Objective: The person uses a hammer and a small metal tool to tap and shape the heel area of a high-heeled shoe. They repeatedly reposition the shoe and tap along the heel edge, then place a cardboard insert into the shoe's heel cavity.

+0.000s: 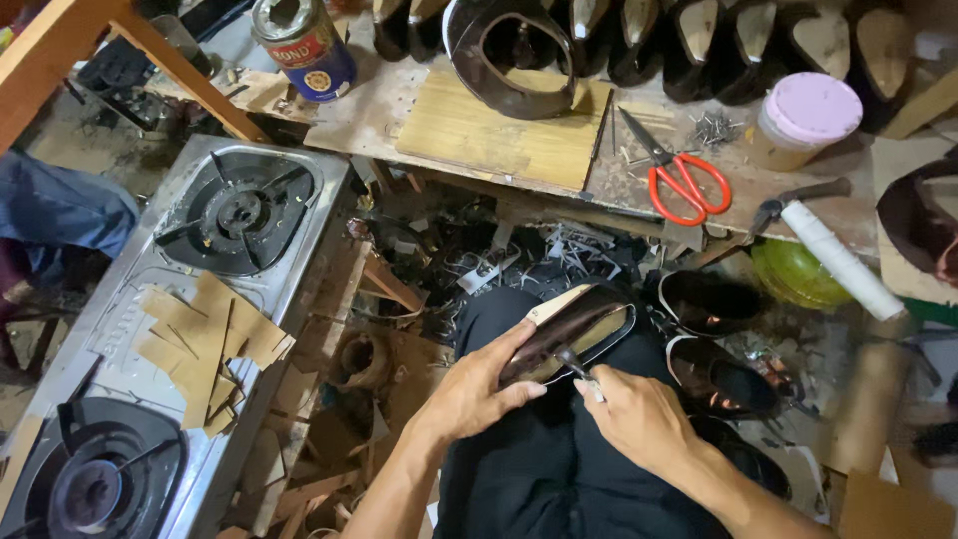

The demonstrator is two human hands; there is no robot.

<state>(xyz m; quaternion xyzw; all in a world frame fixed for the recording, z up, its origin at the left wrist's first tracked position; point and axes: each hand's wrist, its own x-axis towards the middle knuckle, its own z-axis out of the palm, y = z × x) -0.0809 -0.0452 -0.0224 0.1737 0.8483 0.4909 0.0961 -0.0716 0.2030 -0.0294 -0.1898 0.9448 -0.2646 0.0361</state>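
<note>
A dark brown shoe upper on its last [574, 327] lies sole-up on my lap, its pale insole facing me. My left hand [477, 387] grips the shoe from the left side, thumb across the leather edge. My right hand [639, 414] is closed around a small metal tool [579, 369] whose tip touches the leather at the sole's edge. My lap is covered by black trousers [539, 469].
A two-burner gas stove [239, 205] with cardboard pieces [205, 344] sits left. On the workbench are red-handled scissors [684, 180], a tin can [304, 45], a lidded tub [803, 115], a wooden board [499, 135] and a row of lasted shoes [699, 40]. More shoes [714, 374] lie right.
</note>
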